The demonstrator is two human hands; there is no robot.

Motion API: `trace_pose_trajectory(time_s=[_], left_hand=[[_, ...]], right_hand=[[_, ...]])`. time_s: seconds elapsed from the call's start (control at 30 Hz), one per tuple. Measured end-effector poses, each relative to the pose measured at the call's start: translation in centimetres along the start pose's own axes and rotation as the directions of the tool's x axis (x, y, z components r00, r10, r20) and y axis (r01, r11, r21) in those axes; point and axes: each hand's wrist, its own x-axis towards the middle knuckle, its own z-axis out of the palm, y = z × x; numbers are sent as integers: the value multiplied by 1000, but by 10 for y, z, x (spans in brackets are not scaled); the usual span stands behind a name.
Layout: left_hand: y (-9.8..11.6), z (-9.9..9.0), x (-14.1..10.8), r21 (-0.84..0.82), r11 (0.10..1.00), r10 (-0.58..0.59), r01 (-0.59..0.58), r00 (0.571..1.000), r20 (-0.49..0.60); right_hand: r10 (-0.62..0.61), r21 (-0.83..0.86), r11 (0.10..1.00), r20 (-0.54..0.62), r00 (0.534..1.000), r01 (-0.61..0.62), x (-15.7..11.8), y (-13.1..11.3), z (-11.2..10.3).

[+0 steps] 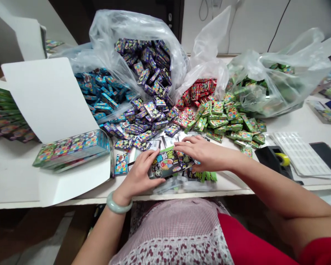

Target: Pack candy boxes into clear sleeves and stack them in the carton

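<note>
A flat black-and-green printed box point(168, 163) lies between my hands near the table's front edge. My left hand point(140, 171), with a pale green bangle on its wrist, grips the left end, thumb along the near side. Over the right end, my right hand point(206, 152) has its fingers on the top far edge and its thumb underneath. A blue small box point(121, 163) lies just left of my left hand. Under and beside the right hand are black-and-green packets point(202, 176), partly hidden, with clear plastic around them.
Plastic bags spill blue point(99, 90), purple point(154, 73), red point(201, 90) and green small boxes point(231, 117) across the back. At left, an open white carton point(55, 99) holds printed boxes point(74, 149). Tape dispenser point(273, 160), sticker sheets point(302, 152) and phone point(327, 158) lie right.
</note>
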Motion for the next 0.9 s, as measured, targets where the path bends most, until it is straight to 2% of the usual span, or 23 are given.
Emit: trace_pose_trajectory(time_s=[0.1, 0.27, 0.4, 0.5, 0.57, 0.63, 0.7, 0.8, 0.83, 0.9], left_hand=[[2, 2, 2, -34, 999, 3, -4, 1000, -23], [7, 4, 4, -60, 998, 2, -5, 999, -51], [10, 4, -2, -61, 996, -77, 70, 989, -130], [11, 6, -8, -94, 991, -111, 96, 980, -166], [10, 5, -13, -134, 986, -121, 99, 978, -170], [8, 1, -20, -182, 974, -166, 133, 970, -180], [4, -5, -29, -242, 954, -232, 180, 950, -210], [-1, -15, -44, -360, 909, -317, 210, 909, -269], [-4, -17, -48, -394, 895, -335, 209, 899, -283], [-10, -16, -57, -434, 874, -369, 220, 881, -296]], right_hand=[[13, 64, 998, -33, 999, -11, -1, -1, 5], [50, 242, 970, -189, 981, -3, 3, -1, 24], [175, 263, 961, -362, 915, -80, 12, -10, 37], [196, 268, 958, -346, 917, -104, 20, -22, 41], [163, 291, 954, -296, 941, -74, 26, -25, 40], [146, 367, 930, -289, 946, -31, 39, -21, 32], [193, 459, 888, -342, 920, -16, 65, -8, 19], [264, 462, 886, -448, 854, -32, 135, 14, -3], [236, 407, 913, -449, 862, -37, 165, 19, -10], [189, 264, 960, -360, 914, -95, 229, 25, -18]])
